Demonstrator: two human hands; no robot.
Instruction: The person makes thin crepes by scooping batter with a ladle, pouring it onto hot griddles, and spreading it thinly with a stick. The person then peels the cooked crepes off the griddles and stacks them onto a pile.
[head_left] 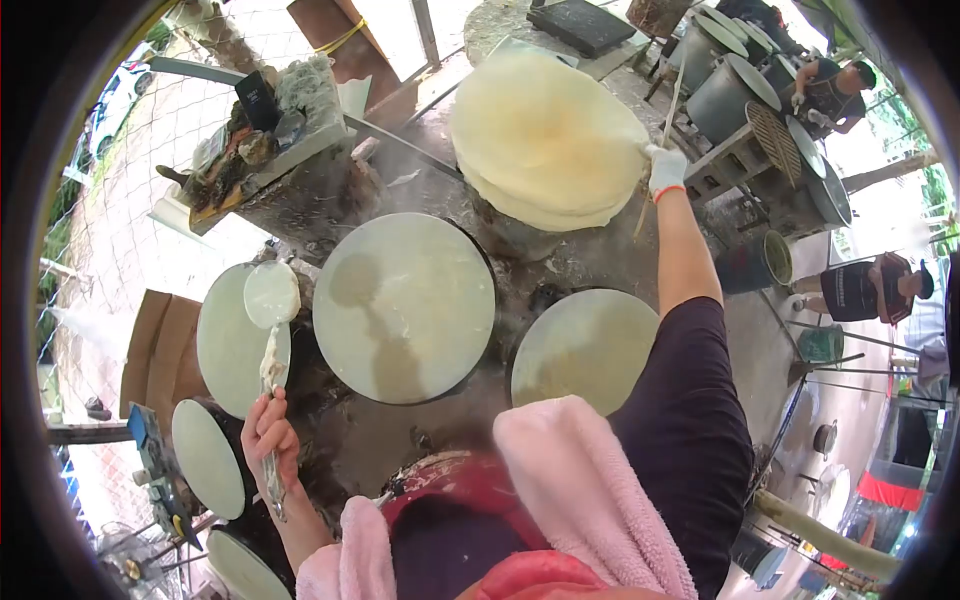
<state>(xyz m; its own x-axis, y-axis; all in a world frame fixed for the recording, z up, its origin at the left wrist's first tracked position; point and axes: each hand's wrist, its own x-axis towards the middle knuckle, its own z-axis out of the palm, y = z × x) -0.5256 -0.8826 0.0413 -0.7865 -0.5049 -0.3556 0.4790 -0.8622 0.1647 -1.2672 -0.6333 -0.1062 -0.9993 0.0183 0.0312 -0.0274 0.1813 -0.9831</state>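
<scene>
My left hand (270, 437) is bare and closed round the handle of a batter-smeared ladle (271, 295), whose round bowl is over a pale round griddle (228, 350). My right hand (667, 168), in a white glove with an orange band at the wrist, is closed on a thin stick (675, 100) beside a pile of large pale flatbreads (550, 135). Two more round griddles, one large in the middle (405, 308) and one on the right (580, 350), lie between my arms. Their tops are pale.
A red basin (455, 480) is close to my body. Further griddles (207, 458) line the lower left. A cluttered block (290, 150) stands upper left. Large metal pots (733, 100) and a bucket (755, 262) are at right, with two people (835, 95) beyond.
</scene>
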